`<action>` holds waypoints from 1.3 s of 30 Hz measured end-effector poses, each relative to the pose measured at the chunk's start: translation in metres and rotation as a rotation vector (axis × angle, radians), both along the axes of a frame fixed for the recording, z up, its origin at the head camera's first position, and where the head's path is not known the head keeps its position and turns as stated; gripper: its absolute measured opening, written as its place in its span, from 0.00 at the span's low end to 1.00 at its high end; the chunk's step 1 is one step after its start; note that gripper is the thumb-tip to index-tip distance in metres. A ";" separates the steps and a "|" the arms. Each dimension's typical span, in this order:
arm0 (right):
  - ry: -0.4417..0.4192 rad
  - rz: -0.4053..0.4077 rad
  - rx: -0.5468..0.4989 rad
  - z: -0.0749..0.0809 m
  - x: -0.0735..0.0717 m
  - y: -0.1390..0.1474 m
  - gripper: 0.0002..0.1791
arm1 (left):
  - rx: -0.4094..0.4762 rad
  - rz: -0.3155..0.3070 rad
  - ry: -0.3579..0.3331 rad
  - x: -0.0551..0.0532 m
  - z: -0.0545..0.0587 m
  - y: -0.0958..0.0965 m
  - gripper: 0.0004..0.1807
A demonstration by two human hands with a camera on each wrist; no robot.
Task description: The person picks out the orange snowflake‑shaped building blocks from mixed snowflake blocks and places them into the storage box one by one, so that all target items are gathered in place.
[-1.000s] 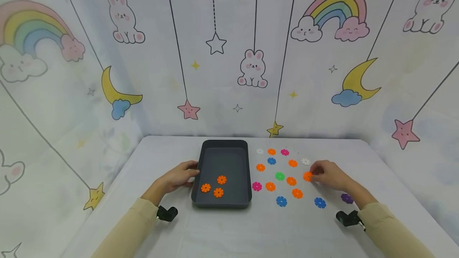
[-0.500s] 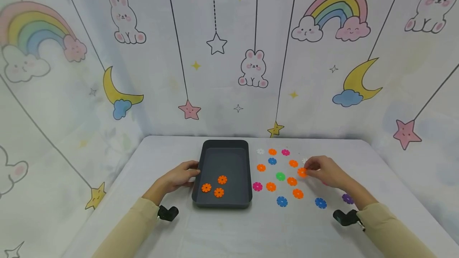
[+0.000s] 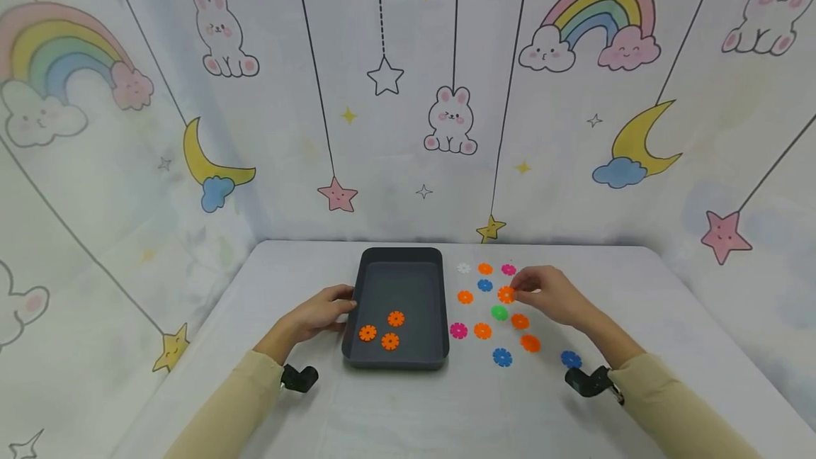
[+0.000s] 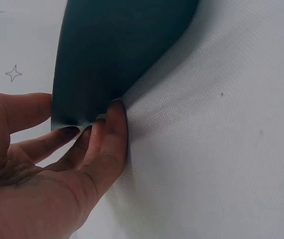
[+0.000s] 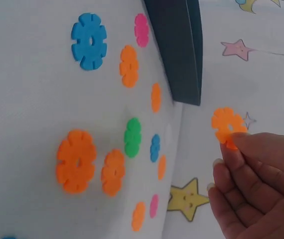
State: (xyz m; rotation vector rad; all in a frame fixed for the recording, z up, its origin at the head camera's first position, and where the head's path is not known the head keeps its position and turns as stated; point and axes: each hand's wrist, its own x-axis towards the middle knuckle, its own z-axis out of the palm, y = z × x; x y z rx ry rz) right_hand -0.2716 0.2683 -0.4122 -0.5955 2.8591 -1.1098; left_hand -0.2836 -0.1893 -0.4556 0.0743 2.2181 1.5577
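Observation:
A dark grey tray stands on the table with a few orange notched plastic discs in its near part. My left hand holds the tray's left side; in the left wrist view, the thumb lies against the tray wall and the fingers reach under its edge. To the right of the tray, my right hand pinches one orange disc between thumb and fingers, raised above the table. Beneath and around it lie loose discs, among them a green disc and a blue disc.
More discs are spread right of the tray: a pink disc, a white disc, another blue disc and several orange ones. A patterned cloth backdrop rises behind the white table.
My right hand has carried the orange disc leftward and up, away from the right side of the scattered discs toward the tray. The left hand stays at the tray's side.

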 end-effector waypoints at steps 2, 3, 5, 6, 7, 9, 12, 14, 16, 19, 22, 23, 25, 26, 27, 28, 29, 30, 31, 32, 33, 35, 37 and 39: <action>0.006 0.010 -0.004 0.001 -0.002 -0.007 0.05 | 0.009 -0.002 0.000 -0.001 0.000 0.000 0.27; 0.008 0.016 -0.007 0.002 -0.003 -0.010 0.05 | 0.012 -0.002 0.000 -0.001 0.000 0.000 0.27; 0.007 0.037 -0.015 0.004 -0.005 -0.018 0.05 | 0.015 -0.004 0.000 -0.001 0.000 0.000 0.27; 0.003 0.041 -0.016 0.004 -0.005 -0.021 0.05 | 0.015 -0.005 0.000 -0.001 0.000 0.000 0.27; 0.001 0.047 -0.017 0.005 -0.006 -0.025 0.05 | 0.014 -0.007 0.000 -0.001 0.000 0.000 0.27; 0.001 0.063 -0.019 0.007 -0.006 -0.033 0.04 | 0.014 -0.010 -0.001 -0.001 0.000 0.000 0.27; 0.015 0.090 -0.026 0.008 -0.008 -0.046 0.04 | 0.013 -0.008 -0.002 -0.001 0.000 0.000 0.28; 0.022 0.108 -0.035 0.009 -0.009 -0.055 0.03 | 0.011 -0.006 -0.003 -0.001 0.000 0.001 0.28; 0.029 0.126 -0.040 0.009 -0.011 -0.063 0.03 | 0.008 0.000 -0.005 0.000 0.001 0.001 0.28; 0.036 0.154 -0.049 0.008 -0.014 -0.076 0.03 | 0.005 -0.001 -0.006 0.000 0.001 0.001 0.28; 0.035 0.181 -0.057 0.006 -0.016 -0.087 0.03 | 0.010 0.006 -0.014 0.000 0.001 0.001 0.28; 0.030 0.191 -0.062 0.005 -0.017 -0.091 0.03 | 0.009 0.006 -0.014 0.000 0.001 0.001 0.28; 0.016 0.208 -0.060 0.005 -0.017 -0.099 0.03 | 0.005 0.004 -0.014 0.000 0.002 0.001 0.28; 0.008 0.215 -0.059 0.004 -0.017 -0.104 0.03 | 0.007 0.012 -0.019 0.000 0.002 0.001 0.28; 0.001 0.221 -0.054 0.004 -0.017 -0.108 0.03 | 0.006 0.012 -0.019 0.000 0.002 0.001 0.28; -0.005 0.227 -0.047 0.003 -0.016 -0.112 0.03 | 0.005 0.012 -0.019 0.001 0.003 0.001 0.28; -0.016 0.234 -0.040 0.003 -0.016 -0.116 0.03 | 0.002 0.005 -0.016 0.001 0.003 0.001 0.28; -0.023 0.243 -0.032 0.002 -0.015 -0.120 0.03 | 0.002 0.000 -0.015 0.002 0.003 0.001 0.29; -0.026 0.255 -0.020 0.000 -0.015 -0.123 0.03 | 0.003 -0.002 -0.015 0.002 0.003 0.001 0.29; -0.031 0.266 -0.009 -0.001 -0.014 -0.127 0.03 | 0.005 -0.004 -0.015 0.002 0.004 0.000 0.29; -0.041 0.275 -0.001 -0.002 -0.014 -0.130 0.04 | 0.006 -0.008 -0.014 0.003 0.004 0.000 0.29; -0.054 0.302 0.017 -0.006 -0.013 -0.137 0.04 | 0.007 -0.018 -0.011 0.003 0.004 0.000 0.29; -0.061 0.331 0.036 -0.010 -0.013 -0.143 0.03 | 0.011 -0.011 -0.012 0.003 0.004 0.000 0.29; -0.076 0.351 0.051 -0.013 -0.013 -0.149 0.03 | 0.010 -0.013 -0.011 0.002 0.004 0.000 0.29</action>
